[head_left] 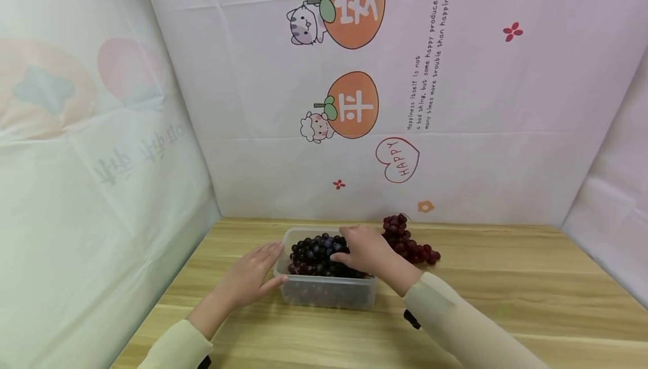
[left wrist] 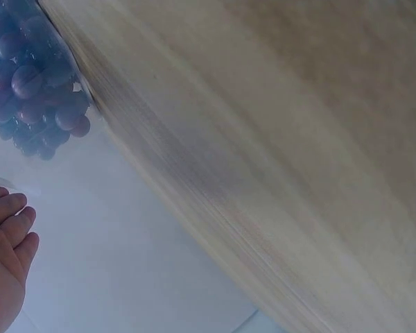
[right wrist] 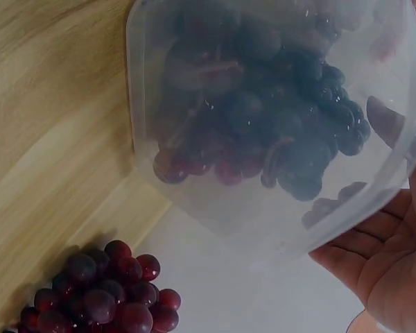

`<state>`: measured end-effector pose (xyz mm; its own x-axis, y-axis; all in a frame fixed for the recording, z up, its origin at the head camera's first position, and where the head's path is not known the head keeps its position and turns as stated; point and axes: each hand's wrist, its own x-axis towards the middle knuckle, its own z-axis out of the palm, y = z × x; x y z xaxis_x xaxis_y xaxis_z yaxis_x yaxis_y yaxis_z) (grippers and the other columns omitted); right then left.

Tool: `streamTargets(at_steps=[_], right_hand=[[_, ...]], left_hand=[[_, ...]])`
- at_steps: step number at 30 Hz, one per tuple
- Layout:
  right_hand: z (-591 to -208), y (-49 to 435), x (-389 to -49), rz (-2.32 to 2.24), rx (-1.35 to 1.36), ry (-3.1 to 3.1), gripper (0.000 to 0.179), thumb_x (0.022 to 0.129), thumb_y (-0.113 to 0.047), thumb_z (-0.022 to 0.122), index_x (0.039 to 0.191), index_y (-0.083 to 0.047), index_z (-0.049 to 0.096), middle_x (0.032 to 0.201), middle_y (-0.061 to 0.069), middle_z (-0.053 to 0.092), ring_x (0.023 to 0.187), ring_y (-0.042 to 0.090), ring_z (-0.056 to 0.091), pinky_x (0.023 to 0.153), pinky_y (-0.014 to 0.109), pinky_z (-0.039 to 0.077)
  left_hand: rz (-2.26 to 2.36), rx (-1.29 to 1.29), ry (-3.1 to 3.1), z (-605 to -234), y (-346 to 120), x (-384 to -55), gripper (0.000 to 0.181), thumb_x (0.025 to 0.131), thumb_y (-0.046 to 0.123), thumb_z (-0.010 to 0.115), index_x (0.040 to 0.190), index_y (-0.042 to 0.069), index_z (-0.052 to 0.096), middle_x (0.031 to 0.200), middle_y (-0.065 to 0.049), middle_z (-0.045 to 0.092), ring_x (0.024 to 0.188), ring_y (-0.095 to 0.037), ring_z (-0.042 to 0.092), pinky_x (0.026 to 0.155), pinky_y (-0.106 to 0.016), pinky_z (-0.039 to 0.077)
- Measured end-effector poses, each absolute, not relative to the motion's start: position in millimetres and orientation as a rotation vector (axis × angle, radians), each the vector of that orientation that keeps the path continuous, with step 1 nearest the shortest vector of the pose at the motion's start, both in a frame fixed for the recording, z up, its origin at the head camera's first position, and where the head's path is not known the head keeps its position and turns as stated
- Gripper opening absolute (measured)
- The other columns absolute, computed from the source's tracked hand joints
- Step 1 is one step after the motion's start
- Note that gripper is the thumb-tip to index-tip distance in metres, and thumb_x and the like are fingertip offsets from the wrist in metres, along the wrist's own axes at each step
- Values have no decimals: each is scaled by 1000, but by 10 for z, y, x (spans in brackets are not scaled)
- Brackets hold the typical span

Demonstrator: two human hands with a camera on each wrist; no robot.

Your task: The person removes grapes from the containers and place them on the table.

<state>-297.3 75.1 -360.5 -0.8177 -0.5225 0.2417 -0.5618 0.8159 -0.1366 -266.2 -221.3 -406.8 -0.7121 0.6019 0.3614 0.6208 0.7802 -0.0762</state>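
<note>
A clear plastic container point(head_left: 326, 296) holds dark purple and reddish grapes point(head_left: 316, 253). My left hand point(head_left: 250, 276) rests at its left end, fingers along the rim and thumb near the front corner. In the left wrist view, that hand's loosely bent fingers show below the grapes. My right hand point(head_left: 364, 251) reaches over the right end of the container, thumb above the grapes. Through the cloudy wall in the right wrist view, the thumb and fingertips of the right hand point(right wrist: 395, 270) appear spread apart, with a gap between them.
A bunch of red grapes point(head_left: 405, 242) lies on the wooden table point(head_left: 506, 284) to the right of the container, partly behind my right hand. A printed white cloth point(head_left: 263, 149) hangs along the table's back edge, and pale cloth point(head_left: 116, 200) covers the left side.
</note>
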Motion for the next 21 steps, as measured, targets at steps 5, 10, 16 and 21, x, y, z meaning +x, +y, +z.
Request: streamTargets(at_steps=[5, 10, 16, 21], right_hand=[[-3633, 711, -3019, 314, 793, -2856, 58, 84, -50, 72, 115, -1, 65, 87, 8, 65, 74, 21, 62, 72, 38, 56], [-3675, 677, -3072, 328, 761, -2894, 46, 81, -53, 73, 87, -8, 64, 62, 1, 51, 54, 15, 49, 55, 32, 46], [-3704, 634, -3094, 314, 727, -2913, 51, 78, -59, 73, 64, -15, 50, 51, -2, 37, 45, 11, 31, 45, 28, 32], [-3720, 584, -3093, 241, 702, -2927, 60, 78, -63, 71, 55, -18, 38, 47, -5, 25, 44, 10, 22, 41, 26, 23]], left_hand=[[-65, -924, -2611, -4064, -2213, -2664, 76, 97, 54, 49, 144, -5, 41, 147, -19, 42, 135, -32, 39, 113, -44, 30], [-68, -922, -2620, -4060, -2212, -2657, 76, 97, 54, 49, 144, -5, 41, 147, -20, 41, 135, -33, 39, 112, -45, 30], [-94, -923, -2619, -4064, -2213, -2657, 75, 97, 53, 49, 144, -5, 41, 147, -19, 41, 135, -33, 40, 111, -46, 32], [-105, -927, -2613, -4067, -2213, -2658, 75, 97, 53, 49, 144, -6, 41, 147, -20, 42, 134, -34, 41, 110, -47, 34]])
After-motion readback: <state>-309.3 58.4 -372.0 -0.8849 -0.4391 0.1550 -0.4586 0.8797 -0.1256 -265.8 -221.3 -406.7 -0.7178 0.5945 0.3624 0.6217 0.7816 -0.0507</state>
